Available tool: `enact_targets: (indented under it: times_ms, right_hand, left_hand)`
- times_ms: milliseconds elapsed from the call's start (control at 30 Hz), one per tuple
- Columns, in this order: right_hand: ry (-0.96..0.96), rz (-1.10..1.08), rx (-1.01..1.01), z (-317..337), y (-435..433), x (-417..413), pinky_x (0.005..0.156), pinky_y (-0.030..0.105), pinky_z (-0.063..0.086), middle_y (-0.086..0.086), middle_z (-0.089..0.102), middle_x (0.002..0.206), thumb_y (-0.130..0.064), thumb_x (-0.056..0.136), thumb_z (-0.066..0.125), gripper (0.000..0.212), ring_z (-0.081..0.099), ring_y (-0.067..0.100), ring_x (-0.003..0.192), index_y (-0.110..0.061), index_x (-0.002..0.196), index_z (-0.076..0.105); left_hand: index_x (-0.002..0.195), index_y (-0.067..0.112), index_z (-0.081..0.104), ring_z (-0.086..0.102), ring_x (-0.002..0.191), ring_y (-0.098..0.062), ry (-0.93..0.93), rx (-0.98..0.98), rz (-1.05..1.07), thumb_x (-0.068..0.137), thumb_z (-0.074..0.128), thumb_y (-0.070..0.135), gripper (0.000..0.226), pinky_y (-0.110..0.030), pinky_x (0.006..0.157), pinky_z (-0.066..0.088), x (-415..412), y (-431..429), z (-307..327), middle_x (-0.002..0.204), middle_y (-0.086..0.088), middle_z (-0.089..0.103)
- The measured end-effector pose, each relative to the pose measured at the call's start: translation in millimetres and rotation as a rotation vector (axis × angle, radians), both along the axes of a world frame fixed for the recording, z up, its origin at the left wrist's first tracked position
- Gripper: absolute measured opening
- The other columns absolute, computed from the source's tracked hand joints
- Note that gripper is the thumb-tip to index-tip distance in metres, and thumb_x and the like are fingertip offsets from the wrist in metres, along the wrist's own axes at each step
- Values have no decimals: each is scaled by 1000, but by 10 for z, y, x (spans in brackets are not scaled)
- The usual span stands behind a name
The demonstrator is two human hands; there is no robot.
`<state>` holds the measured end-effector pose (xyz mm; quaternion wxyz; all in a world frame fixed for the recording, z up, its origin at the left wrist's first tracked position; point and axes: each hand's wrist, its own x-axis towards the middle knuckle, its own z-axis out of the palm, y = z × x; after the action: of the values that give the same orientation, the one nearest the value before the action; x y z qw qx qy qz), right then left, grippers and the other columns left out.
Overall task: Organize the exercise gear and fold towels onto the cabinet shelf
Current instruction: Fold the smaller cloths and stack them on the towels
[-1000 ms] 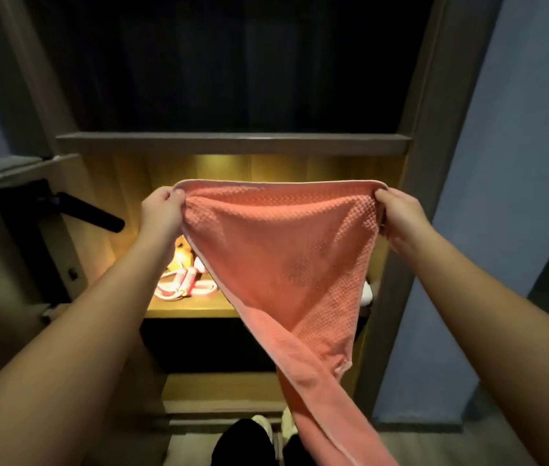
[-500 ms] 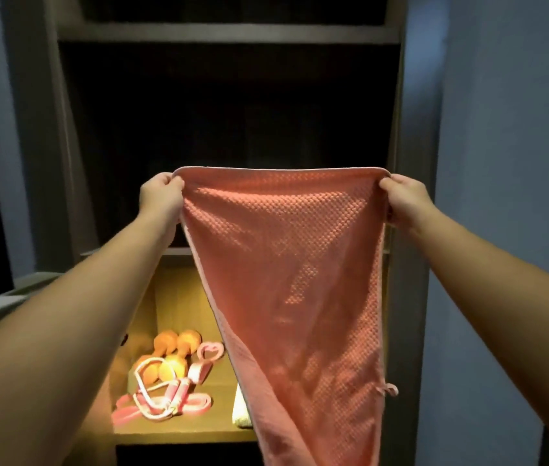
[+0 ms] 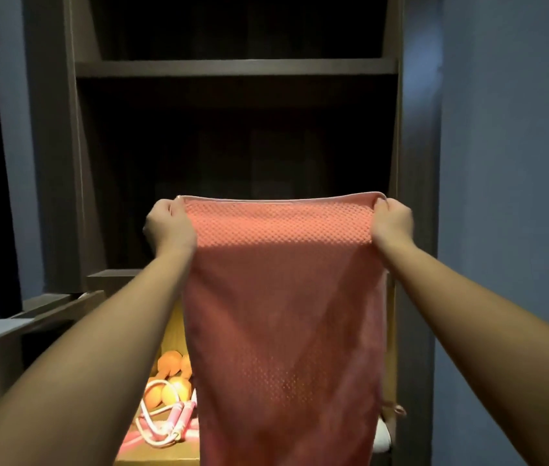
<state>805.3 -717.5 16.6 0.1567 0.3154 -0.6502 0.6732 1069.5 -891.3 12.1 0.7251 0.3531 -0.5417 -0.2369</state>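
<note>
Standing dark across the far view, the cabinet [image 3: 239, 67] has a lit lower shelf [image 3: 157, 461] at the near left. In front hangs the towel [image 3: 283, 297], coral pink and waffle-woven, its long axis straight down and its top edge stretched level. The left hand [image 3: 170, 227] pinches the left corner and the right hand [image 3: 392, 223] the right, equally far out. Folding likely means bringing those corners together. Orange dumbbells [image 3: 172, 375] and a pink jump rope [image 3: 165, 428] lie on the shelf.
</note>
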Motion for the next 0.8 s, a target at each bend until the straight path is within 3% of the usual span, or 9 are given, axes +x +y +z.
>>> enact_targets:
  times_ms: [67, 133, 200, 300, 433, 567, 633, 700, 800]
  right_hand:
    - [21, -20, 10, -50, -42, 17, 69, 30, 40, 8, 59, 93, -25, 104, 36, 33, 53, 19, 82, -7, 96, 63]
    - [33, -53, 23, -79, -49, 6, 58, 27, 34, 3, 56, 86, -28, 105, 36, 31, 50, 14, 72, -11, 90, 59]
    - [51, -39, 51, -97, -57, -44, 57, 26, 32, 4, 55, 85, -29, 105, 37, 31, 49, 16, 73, -12, 89, 58]
    - [6, 101, 96, -158, -95, -109, 60, 29, 35, 2, 58, 84, -31, 103, 42, 31, 51, 19, 81, -12, 96, 65]
    - [-243, 366, 42, -365, -53, -225, 63, 28, 44, -2, 65, 87, -30, 97, 56, 25, 58, 16, 83, -14, 109, 69]
    - [-354, 603, 2, -688, 25, -257, 50, 21, 47, -3, 69, 74, -23, 100, 55, 19, 61, 8, 59, -13, 109, 68]
    - [-385, 675, 11, -822, 93, -209, 49, 21, 49, -3, 72, 74, -22, 99, 55, 18, 66, 7, 59, -12, 105, 69]
    - [-427, 738, 20, -923, 171, -163, 55, 24, 54, 3, 75, 84, -24, 97, 58, 21, 71, 11, 70, -9, 101, 71]
    - [-486, 768, 41, -1037, 302, -75, 65, 29, 56, 7, 75, 94, -38, 92, 61, 34, 72, 16, 82, -9, 104, 73]
  left_hand:
    - [82, 12, 56, 49, 68, -12, 12, -4, 16, 102, 45, 32, 30, -24, 61, 34, 6, -2, -54, 67, 11, 49]
    - [83, 13, 56, 51, 74, -16, -12, -17, 35, 102, 44, 33, 30, -26, 66, 35, 39, -26, -85, 68, 11, 49]
    - [85, 14, 56, 53, 80, -19, -23, -35, 27, 103, 43, 33, 29, -28, 70, 38, 81, -71, -110, 72, 7, 52]
    - [88, 14, 58, 54, 81, -18, -49, -12, -18, 103, 43, 35, 30, -29, 70, 41, 104, -119, -182, 77, 5, 55]
    - [89, 14, 64, 54, 76, -13, -106, 56, -97, 101, 45, 38, 33, -27, 63, 40, 183, -166, -338, 79, 3, 59]
    - [74, 23, 64, 56, 74, -12, -68, 150, -244, 99, 52, 37, 31, -26, 58, 42, 206, -95, -613, 79, 1, 63]
    - [76, 26, 66, 59, 76, -11, -48, 201, -295, 98, 55, 37, 27, -24, 58, 44, 220, -46, -764, 80, 3, 65]
    - [83, 25, 68, 62, 83, -12, -13, 256, -351, 96, 59, 35, 19, -26, 62, 48, 270, -2, -868, 83, 4, 67]
    - [95, 19, 73, 65, 99, -21, 28, 329, -461, 90, 67, 33, 15, -38, 84, 55, 380, 79, -948, 100, -4, 71]
